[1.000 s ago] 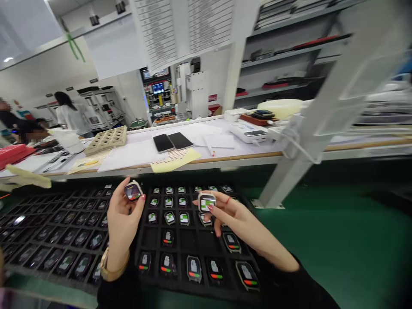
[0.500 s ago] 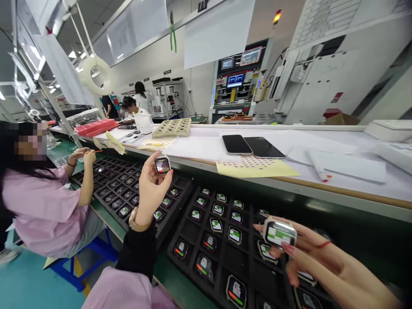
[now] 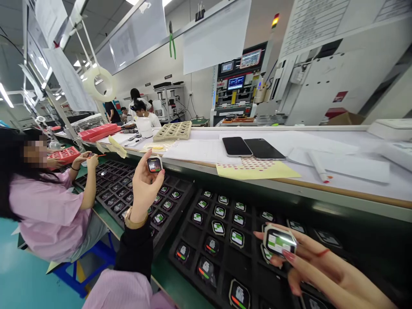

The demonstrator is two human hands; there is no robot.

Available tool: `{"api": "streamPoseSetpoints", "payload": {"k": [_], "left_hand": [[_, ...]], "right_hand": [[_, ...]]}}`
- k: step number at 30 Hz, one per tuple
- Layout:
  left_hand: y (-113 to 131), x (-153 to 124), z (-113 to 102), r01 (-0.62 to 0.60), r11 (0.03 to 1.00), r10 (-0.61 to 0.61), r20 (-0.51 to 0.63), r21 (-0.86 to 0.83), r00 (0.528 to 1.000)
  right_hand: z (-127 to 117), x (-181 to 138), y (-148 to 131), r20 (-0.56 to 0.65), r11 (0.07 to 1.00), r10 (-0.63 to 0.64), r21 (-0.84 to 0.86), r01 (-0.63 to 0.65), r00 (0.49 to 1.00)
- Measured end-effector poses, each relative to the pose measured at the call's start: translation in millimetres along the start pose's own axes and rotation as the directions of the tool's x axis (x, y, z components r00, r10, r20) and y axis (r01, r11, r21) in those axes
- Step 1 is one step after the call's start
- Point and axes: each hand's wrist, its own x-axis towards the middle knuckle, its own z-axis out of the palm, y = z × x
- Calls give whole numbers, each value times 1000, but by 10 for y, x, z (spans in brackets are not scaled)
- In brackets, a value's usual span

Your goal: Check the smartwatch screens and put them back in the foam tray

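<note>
My left hand is closed round a small square smartwatch, held up above the far tray with its lit screen facing me. In my right hand a second smartwatch, with a pale case and a green-and-white screen, is pinched between thumb and fingers. That hand hovers over the black compartment tray, where several lit watches sit in separate pockets. Some show green and white blocks; others, like the watch near the front, show a red and green bar. My right hand hides part of the tray.
On the shelf above lie two phones, a yellow dotted sheet, a white marker and a beige molded tray. A second black tray stands left. A co-worker in a pink shirt sits there. Pliers hang above.
My left hand has shifted slightly left with its watch, whose screen picture looks different. My right hand stays nearly in place, still holding its watch. The view has turned a little.
</note>
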Motion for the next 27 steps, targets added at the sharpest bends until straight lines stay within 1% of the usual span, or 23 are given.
{"api": "streamPoseSetpoints", "payload": {"k": [3, 7, 10, 14, 18, 22, 27], "left_hand": [[6, -33, 106, 4, 1000, -5, 13, 20, 1000], [49, -41, 327, -7, 1000, 7, 76, 4, 997], [93, -5, 499, -11, 1000, 15, 141, -28, 990], [130, 60, 681, -30, 998, 40, 198, -52, 979], [143, 88, 803, -43, 994, 64, 224, -98, 972], [146, 75, 881, -39, 992, 65, 233, -117, 970], [139, 62, 923, -39, 996, 57, 239, -79, 969]], "right_hand": [[77, -26, -171, 79, 1000, -6, -16, 8, 997], [234, -108, -399, 74, 998, -16, -55, 20, 997], [311, -162, -486, 54, 997, -6, -73, 10, 999], [315, -207, -501, 44, 997, -28, -73, 32, 999], [280, -249, -500, 29, 998, 12, -68, -10, 999], [252, -261, -498, 6, 998, 7, -66, -6, 1000], [242, -260, -504, 5, 998, -27, -63, 27, 1000]]}}
